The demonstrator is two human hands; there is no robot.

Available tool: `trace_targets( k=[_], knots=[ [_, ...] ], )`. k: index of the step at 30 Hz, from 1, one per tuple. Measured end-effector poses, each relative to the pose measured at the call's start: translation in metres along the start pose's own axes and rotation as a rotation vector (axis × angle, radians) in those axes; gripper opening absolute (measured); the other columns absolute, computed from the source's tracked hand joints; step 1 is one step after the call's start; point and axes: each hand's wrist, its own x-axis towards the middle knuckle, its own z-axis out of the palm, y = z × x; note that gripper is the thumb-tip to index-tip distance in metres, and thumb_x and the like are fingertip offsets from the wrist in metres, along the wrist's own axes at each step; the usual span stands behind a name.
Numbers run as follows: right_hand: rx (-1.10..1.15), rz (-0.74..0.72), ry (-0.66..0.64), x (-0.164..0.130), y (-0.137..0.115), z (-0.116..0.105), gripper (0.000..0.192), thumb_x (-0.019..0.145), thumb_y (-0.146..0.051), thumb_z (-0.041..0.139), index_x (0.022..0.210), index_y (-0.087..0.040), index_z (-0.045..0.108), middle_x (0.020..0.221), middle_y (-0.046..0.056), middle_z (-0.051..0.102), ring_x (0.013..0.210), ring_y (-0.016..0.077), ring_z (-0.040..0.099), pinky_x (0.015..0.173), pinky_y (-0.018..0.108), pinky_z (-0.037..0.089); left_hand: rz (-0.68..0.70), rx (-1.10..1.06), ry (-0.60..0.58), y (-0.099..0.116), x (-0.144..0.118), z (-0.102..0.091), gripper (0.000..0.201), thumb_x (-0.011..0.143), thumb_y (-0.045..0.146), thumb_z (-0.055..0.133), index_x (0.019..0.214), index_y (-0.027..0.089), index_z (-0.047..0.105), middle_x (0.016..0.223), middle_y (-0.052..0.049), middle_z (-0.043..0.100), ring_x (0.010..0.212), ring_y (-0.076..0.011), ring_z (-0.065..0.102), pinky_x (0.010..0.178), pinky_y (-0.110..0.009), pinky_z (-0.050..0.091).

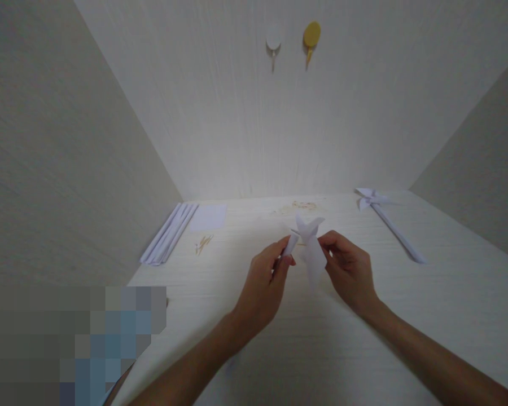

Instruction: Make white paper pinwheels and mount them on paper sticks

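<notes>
My forearms reach in from six o'clock; left hand (266, 277) and right hand (347, 269) both pinch the folded paper pinwheel head (310, 248) above the counter (449, 316). I judge I'm shaping blades; next needs gentle creasing.

Folded white paper piece (310, 248) held above the pale wooden counter (449, 316), centre, between left hand (266, 282) and right hand (347, 270). Stack of white paper strips (168, 233) far left; square white sheet (208, 217) beside it, small sticks, possibly toothpicks (203, 244), in front. White paper pinwheel (385, 217) far right. Two round hooks (293, 38) on back wall.
</notes>
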Motion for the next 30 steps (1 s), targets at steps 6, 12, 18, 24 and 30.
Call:
trace_targets(
  k=[6, 12, 18, 24, 30],
  knots=[
    [-0.074, -0.022, 0.036, 0.000, 0.003, 0.000, 0.009, 0.077, -0.021, 0.050, 0.068, -0.019, 0.053, 0.060, -0.001, 0.050, 0.057, 0.0114, 0.043, 0.052, 0.025, 0.035, -0.033, 0.002, -0.014, -0.001, -0.001, -0.001, 0.032, 0.074, 0.022, 0.053, 0.105, 0.019, 0.061, 0.062, -0.002, 0.053, 0.049, -0.0085, 0.041, 0.041, -0.017, 0.029],
    [-0.221, -0.102, 0.036, 0.000, -0.006, 0.000, 0.011, 0.077, -0.019, 0.048, 0.066, -0.020, 0.050, 0.055, -0.003, 0.048, 0.052, 0.0107, 0.043, 0.050, 0.024, 0.035, -0.025, 0.004, 0.013, -0.002, 0.000, -0.001, 0.032, 0.073, 0.021, 0.053, 0.104, 0.019, 0.061, 0.065, -0.002, 0.054, 0.049, -0.0085, 0.041, 0.041, -0.017, 0.028],
    [-0.326, -0.173, 0.008, 0.000, -0.011, 0.001, 0.011, 0.076, -0.017, 0.046, 0.067, -0.021, 0.048, 0.055, -0.002, 0.048, 0.051, 0.0112, 0.044, 0.049, 0.025, 0.035, 0.011, 0.051, 0.039, -0.005, 0.001, -0.002, 0.030, 0.073, 0.021, 0.053, 0.102, 0.019, 0.062, 0.072, -0.003, 0.054, 0.050, -0.0081, 0.039, 0.042, -0.018, 0.028],
    [-0.311, -0.167, 0.014, 0.000, -0.010, 0.000, 0.010, 0.076, -0.016, 0.046, 0.067, -0.020, 0.048, 0.055, -0.003, 0.049, 0.051, 0.0109, 0.044, 0.049, 0.024, 0.036, 0.007, 0.048, 0.025, -0.008, 0.001, -0.002, 0.030, 0.074, 0.022, 0.052, 0.103, 0.021, 0.061, 0.071, -0.003, 0.054, 0.049, -0.0079, 0.039, 0.042, -0.018, 0.027],
    [-0.312, -0.150, 0.015, 0.000, -0.010, 0.000, 0.011, 0.076, -0.017, 0.046, 0.066, -0.020, 0.048, 0.055, -0.002, 0.049, 0.051, 0.0108, 0.044, 0.049, 0.024, 0.036, -0.004, 0.024, 0.043, -0.008, 0.001, -0.002, 0.031, 0.073, 0.022, 0.053, 0.104, 0.020, 0.061, 0.072, -0.003, 0.055, 0.050, -0.0082, 0.039, 0.041, -0.018, 0.027]
  ],
)
